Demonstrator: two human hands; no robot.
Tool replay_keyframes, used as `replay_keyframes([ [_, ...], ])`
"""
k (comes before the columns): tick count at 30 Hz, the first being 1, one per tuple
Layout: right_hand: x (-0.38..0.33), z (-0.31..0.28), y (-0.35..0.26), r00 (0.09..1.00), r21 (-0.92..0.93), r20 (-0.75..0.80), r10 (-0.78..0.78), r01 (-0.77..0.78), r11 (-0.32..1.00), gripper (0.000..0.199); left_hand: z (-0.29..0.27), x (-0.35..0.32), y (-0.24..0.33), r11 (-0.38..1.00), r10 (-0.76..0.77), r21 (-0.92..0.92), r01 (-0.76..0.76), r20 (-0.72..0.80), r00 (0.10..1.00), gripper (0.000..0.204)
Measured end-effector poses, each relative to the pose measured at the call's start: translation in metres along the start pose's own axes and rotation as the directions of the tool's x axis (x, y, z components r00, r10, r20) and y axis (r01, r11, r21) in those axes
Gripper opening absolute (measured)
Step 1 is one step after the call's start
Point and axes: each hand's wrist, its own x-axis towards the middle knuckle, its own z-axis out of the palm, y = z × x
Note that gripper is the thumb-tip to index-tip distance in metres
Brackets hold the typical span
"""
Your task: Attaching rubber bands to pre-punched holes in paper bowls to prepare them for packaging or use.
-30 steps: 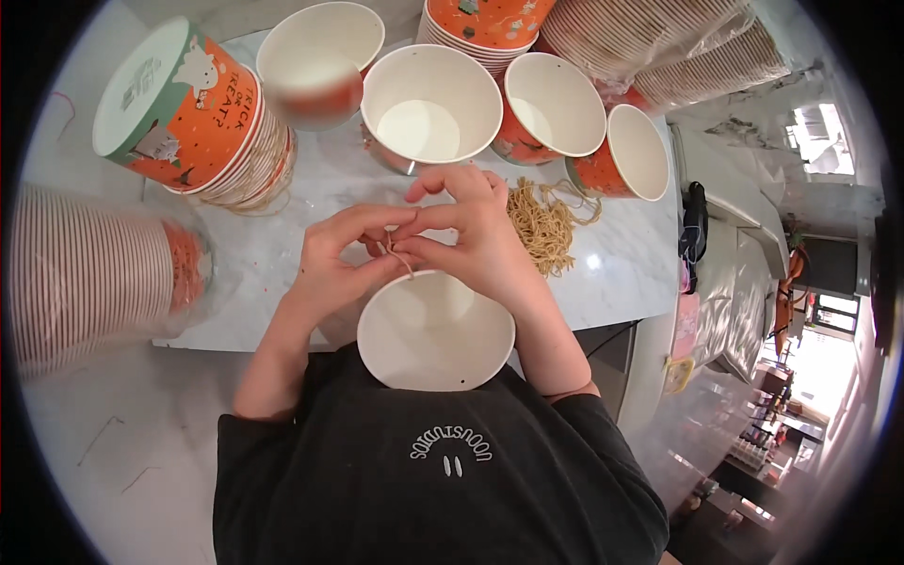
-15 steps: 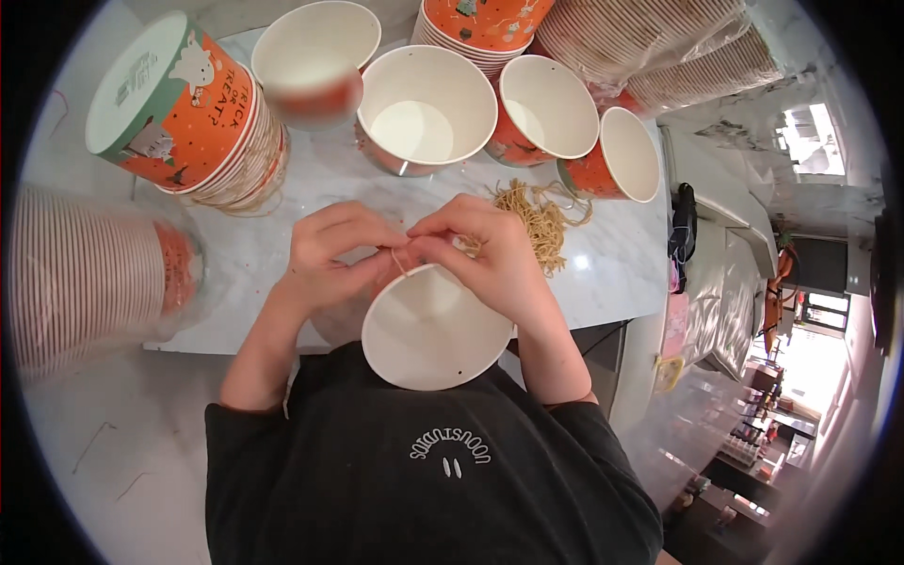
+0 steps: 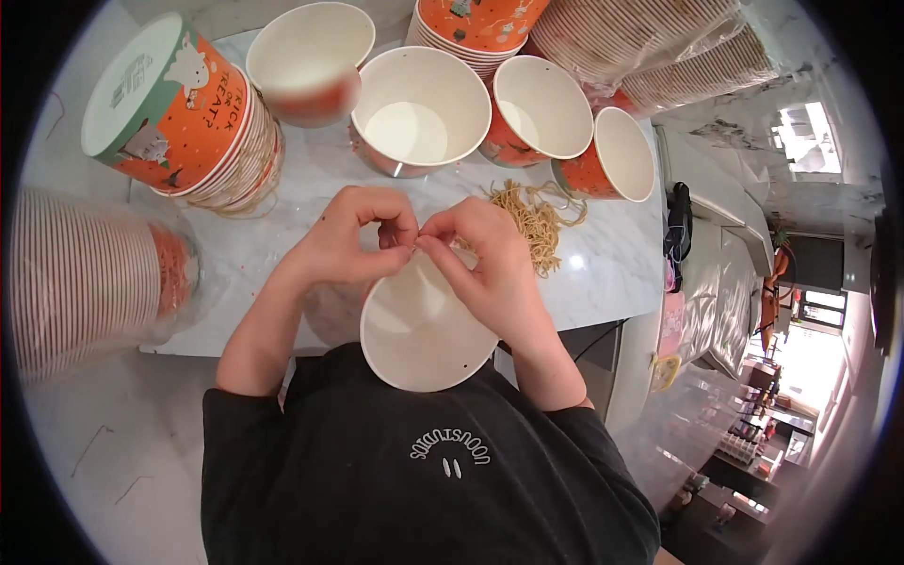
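A white-lined paper bucket (image 3: 428, 334) leans against my shirt at the table's front edge, its mouth tilted up toward me. A small dark hole shows in its near rim. At the far rim my left hand (image 3: 363, 235) is closed, thumb and fingers pinched together. My right hand (image 3: 482, 259) meets it there, also pinching. Between the fingertips is a thin piece of twine, mostly hidden by the fingers. Just right of my right hand lies a loose pile of tan twine (image 3: 535, 226).
Several open paper buckets (image 3: 422, 118) stand along the back. At the left rises an upside-down stack of orange buckets (image 3: 202, 113) with twine hanging on it. Plastic-wrapped bucket stacks (image 3: 89, 278) sit at far left and back right. The marble table (image 3: 603, 282) ends just before me.
My left fingers have curled inward, and both hands' fingertips have come together over the bucket's far rim. The twine strand seen at the rim before is now mostly covered.
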Motion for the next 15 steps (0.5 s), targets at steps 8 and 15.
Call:
replay_keyframes([
  [8, -0.009, 0.014, 0.001, 0.993, -0.102, -0.021, -0.118, 0.115, 0.988, 0.011, 0.011, -0.021, -0.005, 0.788, -0.368, -0.533, 0.307, -0.007, 0.930, 0.011],
  [15, -0.011, 0.020, -0.012, 0.971, -0.235, -0.124, -0.207, 0.174, 0.956, 0.014, 0.019, -0.034, 0.012, 0.674, -0.510, -0.647, 0.356, -0.058, 0.858, 0.018],
])
